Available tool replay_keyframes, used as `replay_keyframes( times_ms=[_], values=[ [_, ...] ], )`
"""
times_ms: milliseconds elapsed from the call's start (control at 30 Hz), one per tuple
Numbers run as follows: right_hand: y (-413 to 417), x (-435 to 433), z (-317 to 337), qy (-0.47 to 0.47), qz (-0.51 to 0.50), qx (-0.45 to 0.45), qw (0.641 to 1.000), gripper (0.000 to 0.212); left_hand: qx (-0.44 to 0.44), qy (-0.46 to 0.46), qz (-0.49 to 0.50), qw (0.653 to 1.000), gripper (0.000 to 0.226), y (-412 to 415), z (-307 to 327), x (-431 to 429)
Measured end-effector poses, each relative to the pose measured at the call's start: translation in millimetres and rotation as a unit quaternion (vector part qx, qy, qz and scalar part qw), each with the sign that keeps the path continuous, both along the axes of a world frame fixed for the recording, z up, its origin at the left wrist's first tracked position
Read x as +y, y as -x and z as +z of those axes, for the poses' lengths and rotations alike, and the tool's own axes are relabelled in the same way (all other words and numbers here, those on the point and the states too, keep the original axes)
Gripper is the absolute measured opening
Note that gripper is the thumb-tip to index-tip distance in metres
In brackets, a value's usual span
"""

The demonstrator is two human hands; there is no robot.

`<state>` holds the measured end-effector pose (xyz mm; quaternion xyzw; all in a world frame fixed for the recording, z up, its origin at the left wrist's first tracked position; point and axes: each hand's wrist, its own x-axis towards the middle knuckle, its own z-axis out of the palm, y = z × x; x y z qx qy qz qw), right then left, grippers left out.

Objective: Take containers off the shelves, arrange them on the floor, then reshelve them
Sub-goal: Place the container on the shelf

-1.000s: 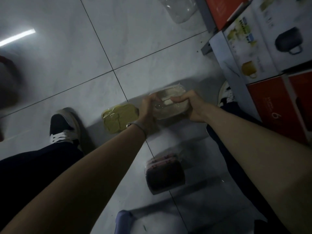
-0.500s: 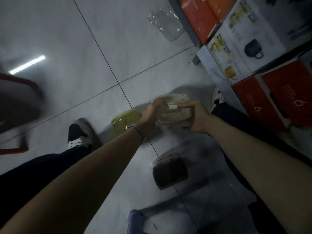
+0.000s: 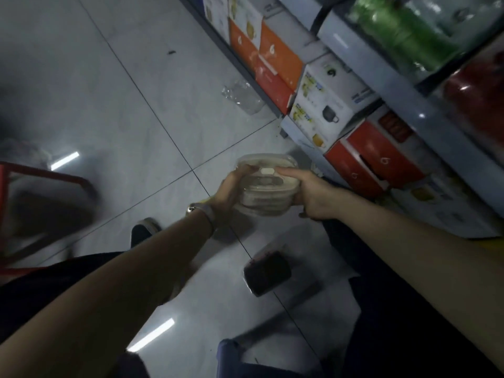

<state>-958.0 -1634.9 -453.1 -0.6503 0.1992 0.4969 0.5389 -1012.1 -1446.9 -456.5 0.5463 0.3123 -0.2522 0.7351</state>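
A clear wrapped container with a pale beige lid [image 3: 266, 190] is held above the floor between both hands. My left hand [image 3: 227, 190] grips its left side and my right hand [image 3: 313, 196] grips its right side, thumb along the lid. A dark maroon container [image 3: 267, 271] lies on the floor tiles below the hands. A sliver of the yellow container [image 3: 203, 200] shows behind my left wrist; the rest is hidden. The lower shelf [image 3: 403, 96] at right carries boxed goods.
Orange and red boxes [image 3: 272, 58] and a white kettle box [image 3: 327, 110] stand along the shelf's base. A clear plastic wrapper [image 3: 241, 96] lies on the floor near them. A red metal frame [image 3: 46, 175] stands at left. A blue object [image 3: 231, 356] lies at the bottom.
Both hands have lifted the beige-lidded container off the floor and up. The view has swung up toward the shelves, and the yellow container is now mostly hidden behind my left wrist.
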Motion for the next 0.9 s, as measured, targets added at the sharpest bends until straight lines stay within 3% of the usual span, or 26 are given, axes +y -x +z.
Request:
replay_keyframes(
  times_ms=[133,267,367,600,700,900],
  values=[
    [22.0,0.7,54.6,-0.005,-0.029,-0.043,0.999,0.093,-0.03,-0.037,-0.044,0.998,0.036,16.9,69.9,-5.2],
    [44.3,-6.0,112.5,-0.019,-0.067,-0.095,0.993,0.056,-0.036,-0.062,-0.049,0.996,0.036,35.7,129.5,-15.9],
    [63.1,-16.3,155.8,-0.032,-0.081,-0.132,0.987,0.048,-0.044,-0.092,-0.036,0.994,0.045,48.6,173.3,-26.4],
    [89.6,-49.1,244.1,-0.073,-0.189,-0.195,0.96,0.07,-0.09,-0.062,-0.041,0.993,0.045,70.4,262.0,-67.4],
    [100.5,-71.4,280.1,-0.076,-0.223,-0.243,0.941,0.065,-0.128,-0.058,-0.048,0.989,0.058,76.4,295.3,-89.2],
    [140.8,-127.7,350.4,-0.093,-0.241,-0.315,0.913,0.056,-0.193,-0.04,-0.096,0.976,0.049,87.4,358.2,-131.0]
  ],
)
